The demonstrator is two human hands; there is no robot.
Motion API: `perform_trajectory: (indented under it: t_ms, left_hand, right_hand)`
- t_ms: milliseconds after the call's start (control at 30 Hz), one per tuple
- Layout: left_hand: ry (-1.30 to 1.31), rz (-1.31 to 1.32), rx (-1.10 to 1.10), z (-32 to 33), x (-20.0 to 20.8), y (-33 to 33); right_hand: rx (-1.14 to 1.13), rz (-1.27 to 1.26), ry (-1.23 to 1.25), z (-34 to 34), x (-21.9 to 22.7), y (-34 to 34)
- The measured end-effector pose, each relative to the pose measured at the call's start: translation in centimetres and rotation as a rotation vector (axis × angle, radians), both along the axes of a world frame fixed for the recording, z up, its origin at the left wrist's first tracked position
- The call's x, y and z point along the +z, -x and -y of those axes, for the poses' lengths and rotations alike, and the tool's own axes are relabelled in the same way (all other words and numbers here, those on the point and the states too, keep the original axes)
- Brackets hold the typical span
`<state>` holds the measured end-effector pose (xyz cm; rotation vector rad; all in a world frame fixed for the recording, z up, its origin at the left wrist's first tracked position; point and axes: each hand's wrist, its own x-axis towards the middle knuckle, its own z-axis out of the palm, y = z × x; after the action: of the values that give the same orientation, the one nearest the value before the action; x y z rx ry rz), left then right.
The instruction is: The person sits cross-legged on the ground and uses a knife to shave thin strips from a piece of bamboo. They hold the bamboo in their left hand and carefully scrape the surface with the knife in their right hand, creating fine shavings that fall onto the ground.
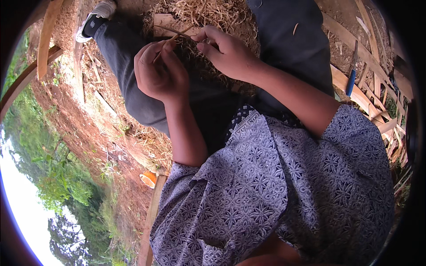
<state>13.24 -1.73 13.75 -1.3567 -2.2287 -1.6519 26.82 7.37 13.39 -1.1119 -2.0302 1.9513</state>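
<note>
My left hand is closed around a thin bamboo sliver that sticks out between thumb and fingers toward the upper right. My right hand pinches the far part of the same sliver, fingers curled, just right of the left hand. Both hands work above my lap, over dark trousers. A heap of pale bamboo shavings lies right behind the hands, between my legs.
A blue-handled knife lies on split bamboo strips at the right. My shoe is at the upper left on red earth. An orange object sits by a wooden plank. Green plants grow at the left.
</note>
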Motion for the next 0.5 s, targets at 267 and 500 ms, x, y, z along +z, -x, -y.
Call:
perform_trajectory:
  t_ms: [267,500]
  left_hand:
    - [-0.012,0.019,0.006,-0.3,0.2,0.0]
    - [-0.009,0.011,-0.026,-0.8,0.5,0.0]
  right_hand:
    - [-0.107,-0.104,-0.03,1.1,-2.3,0.3]
    - [-0.095,-0.026,0.042,1.1,-4.2,-0.3]
